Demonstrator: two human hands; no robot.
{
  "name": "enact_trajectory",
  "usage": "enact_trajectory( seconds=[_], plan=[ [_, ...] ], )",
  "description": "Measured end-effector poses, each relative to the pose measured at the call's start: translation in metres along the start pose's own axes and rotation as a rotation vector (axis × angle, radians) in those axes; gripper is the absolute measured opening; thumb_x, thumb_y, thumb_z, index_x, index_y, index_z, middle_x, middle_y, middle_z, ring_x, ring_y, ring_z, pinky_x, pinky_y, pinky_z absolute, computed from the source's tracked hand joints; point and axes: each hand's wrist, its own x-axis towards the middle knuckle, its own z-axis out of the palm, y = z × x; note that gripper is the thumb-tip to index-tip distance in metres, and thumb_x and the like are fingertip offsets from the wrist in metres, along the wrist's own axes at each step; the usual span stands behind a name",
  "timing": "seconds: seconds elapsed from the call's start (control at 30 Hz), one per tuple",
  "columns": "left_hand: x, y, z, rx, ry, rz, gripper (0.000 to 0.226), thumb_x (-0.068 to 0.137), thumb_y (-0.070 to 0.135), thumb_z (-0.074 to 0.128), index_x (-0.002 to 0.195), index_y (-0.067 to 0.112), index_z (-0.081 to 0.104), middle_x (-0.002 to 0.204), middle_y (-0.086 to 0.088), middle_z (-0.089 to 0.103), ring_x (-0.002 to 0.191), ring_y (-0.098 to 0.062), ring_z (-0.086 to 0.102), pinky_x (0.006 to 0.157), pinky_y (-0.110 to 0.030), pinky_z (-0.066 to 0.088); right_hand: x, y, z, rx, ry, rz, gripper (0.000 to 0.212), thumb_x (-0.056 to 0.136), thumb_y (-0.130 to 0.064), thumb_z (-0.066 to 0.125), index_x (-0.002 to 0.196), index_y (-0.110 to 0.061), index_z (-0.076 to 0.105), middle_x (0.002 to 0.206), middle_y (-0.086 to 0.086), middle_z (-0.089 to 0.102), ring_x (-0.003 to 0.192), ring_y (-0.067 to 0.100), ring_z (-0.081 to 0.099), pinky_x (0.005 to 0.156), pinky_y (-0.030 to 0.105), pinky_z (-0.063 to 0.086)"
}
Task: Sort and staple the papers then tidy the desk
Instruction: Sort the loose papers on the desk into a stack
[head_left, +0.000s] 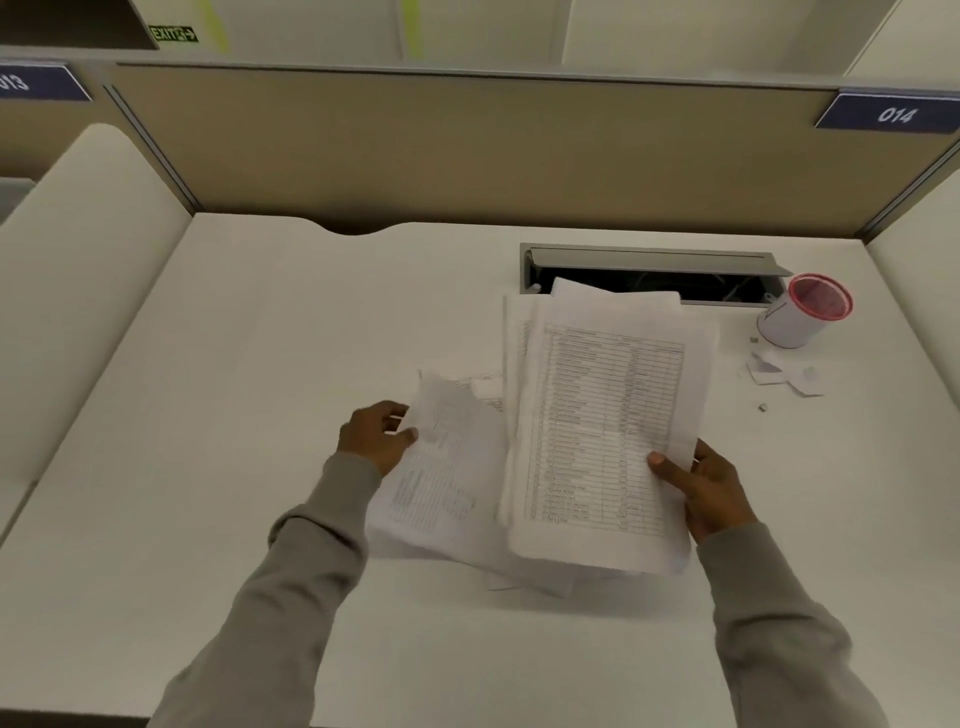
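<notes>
Right hand (711, 493) gripping upright stack (608, 431), lengthwise away

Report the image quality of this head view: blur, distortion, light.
Head view: wide-angle bend curves the partition and desk edges; the sheet in the left hand is motion-blurred, the stack in the right hand sharper but its print unreadable; lighting soft and even, faint shadows, no glare.

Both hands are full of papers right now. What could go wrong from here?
1. The right hand pinches the fanned stack only at one lower edge, so loose sheets could slide out.
2. The stack's top reaches over the open cable slot; a sheet might drop in.
3. The white can and paper scraps lie nearby; a sweeping arm could scatter them.
</notes>
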Motion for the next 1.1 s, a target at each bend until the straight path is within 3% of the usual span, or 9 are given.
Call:
enact_trajectory(
  seconds=[0.27, 0.47, 0.6, 0.7, 0.77, 0.83, 0.9, 1.0, 1.1],
  plan=[
    [0.007, 0.065, -0.035, -0.13, -0.258, 0.389, 0.022, 0.085, 0.017, 0.069, 0.087, 0.038, 0.076, 0.089, 0.01, 0.077, 0.088, -0.007, 0.072, 0.079, -0.031, 0.057, 0.004, -0.015, 0.044, -0.026, -0.238, -0.111, 0.043, 0.074, -0.018, 0.078, 0.116, -0.016, 0.07, 0.117, 0.009, 0.071, 0.107, 0.028, 0.069, 0.083, 0.033, 0.058],
    [0.017, 0.09, -0.046, -0.245, -0.393, 0.489, 0.064, 0.089, -0.012, 0.059, 0.064, 0.045, 0.074, 0.064, 0.023, 0.068, 0.063, 0.008, 0.062, 0.06, -0.013, 0.049, 0.011, -0.021, 0.059, -0.003, -0.38, -0.011, 0.041, 0.076, -0.015, 0.078, 0.116, -0.012, 0.07, 0.121, 0.014, 0.069, 0.11, 0.033, 0.066, 0.089, 0.043, 0.056],
    [0.017, 0.096, -0.05, -0.242, -0.386, 0.467, 0.037, 0.081, -0.004, 0.06, 0.062, 0.026, 0.07, 0.06, 0.024, 0.066, 0.06, 0.011, 0.061, 0.058, -0.006, 0.045, 0.01, -0.016, 0.063, -0.058, -0.386, 0.019, 0.04, 0.076, -0.013, 0.075, 0.115, -0.008, 0.069, 0.117, 0.013, 0.071, 0.11, 0.033, 0.067, 0.09, 0.042, 0.057],
    [0.022, 0.092, -0.046, -0.406, -0.231, 0.367, 0.031, 0.092, -0.003, 0.061, 0.083, 0.024, 0.074, 0.075, 0.012, 0.074, 0.078, -0.009, 0.068, 0.07, -0.023, 0.054, 0.008, -0.015, 0.059, 0.006, -0.286, -0.017, 0.037, 0.077, -0.01, 0.073, 0.113, -0.006, 0.07, 0.114, 0.015, 0.072, 0.107, 0.034, 0.068, 0.083, 0.036, 0.059],
    [0.024, 0.086, -0.039, -0.575, -0.067, 0.192, 0.013, 0.096, 0.028, 0.064, 0.089, 0.023, 0.075, 0.082, 0.007, 0.077, 0.082, -0.014, 0.072, 0.071, -0.03, 0.056, 0.008, -0.018, 0.05, 0.081, -0.206, -0.019, 0.037, 0.077, -0.007, 0.072, 0.114, -0.004, 0.069, 0.115, 0.017, 0.071, 0.107, 0.036, 0.067, 0.082, 0.037, 0.059],
    [0.027, 0.075, -0.028, -0.649, 0.086, 0.021, 0.037, 0.093, 0.055, 0.057, 0.095, 0.022, 0.073, 0.09, 0.005, 0.077, 0.086, -0.012, 0.072, 0.071, -0.029, 0.056, 0.008, -0.023, 0.039, 0.136, -0.124, -0.009, 0.04, 0.077, -0.006, 0.072, 0.116, -0.002, 0.067, 0.116, 0.017, 0.07, 0.107, 0.036, 0.067, 0.081, 0.037, 0.059],
    [0.027, 0.06, -0.009, -0.662, 0.164, -0.141, 0.042, 0.097, 0.055, 0.049, 0.091, 0.019, 0.069, 0.092, 0.001, 0.075, 0.092, -0.021, 0.068, 0.076, -0.035, 0.055, 0.008, -0.029, 0.027, 0.185, -0.059, -0.001, 0.041, 0.078, -0.007, 0.071, 0.118, -0.002, 0.066, 0.118, 0.016, 0.07, 0.108, 0.034, 0.067, 0.083, 0.039, 0.059],
    [0.022, 0.035, 0.03, -0.268, 0.131, -0.253, 0.039, 0.096, 0.053, 0.053, 0.103, 0.017, 0.064, 0.114, -0.011, 0.069, 0.113, -0.033, 0.062, 0.1, -0.038, 0.048, 0.006, -0.04, 0.01, 0.238, -0.017, -0.021, 0.039, 0.081, -0.009, 0.07, 0.12, -0.008, 0.066, 0.123, 0.013, 0.068, 0.112, 0.031, 0.066, 0.087, 0.042, 0.057],
    [0.003, 0.025, 0.07, -0.007, -0.008, -0.274, 0.074, 0.081, 0.062, 0.068, 0.133, 0.013, 0.049, 0.136, -0.013, 0.053, 0.129, -0.034, 0.049, 0.108, -0.039, 0.041, 0.003, -0.053, 0.001, 0.33, -0.028, -0.06, 0.043, 0.086, -0.011, 0.066, 0.128, -0.009, 0.061, 0.13, 0.012, 0.064, 0.117, 0.029, 0.063, 0.085, 0.039, 0.057]
  ],
)
